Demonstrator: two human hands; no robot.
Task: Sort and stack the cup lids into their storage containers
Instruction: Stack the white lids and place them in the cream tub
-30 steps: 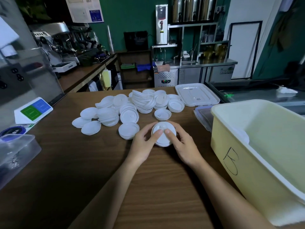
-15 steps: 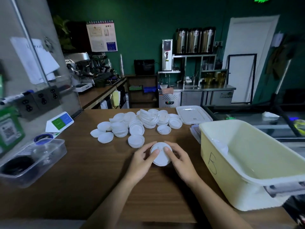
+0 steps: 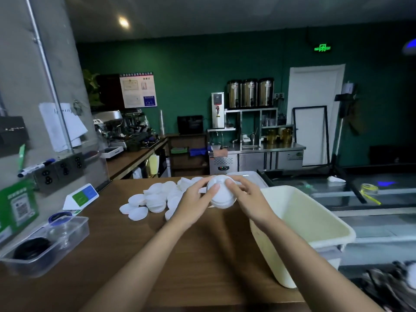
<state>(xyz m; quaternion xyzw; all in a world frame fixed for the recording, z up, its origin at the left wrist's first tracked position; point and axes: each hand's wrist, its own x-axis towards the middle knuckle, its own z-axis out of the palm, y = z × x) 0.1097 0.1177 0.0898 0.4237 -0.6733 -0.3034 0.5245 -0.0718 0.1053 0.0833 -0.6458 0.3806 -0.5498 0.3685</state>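
Lid stack [image 3: 221,197] higher now; green EXIT sign [image 3: 322,48]

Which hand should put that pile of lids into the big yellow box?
Probably the right hand. Both hands hold the lid stack, but the yellow box stands nearest that hand; the left hand is farther away.

Both hands, left hand [image 3: 193,198] and right hand [image 3: 246,199], grip a stack of lids [image 3: 221,194] above the tabletop [image 3: 157,255], beside the yellow bin [image 3: 315,235].
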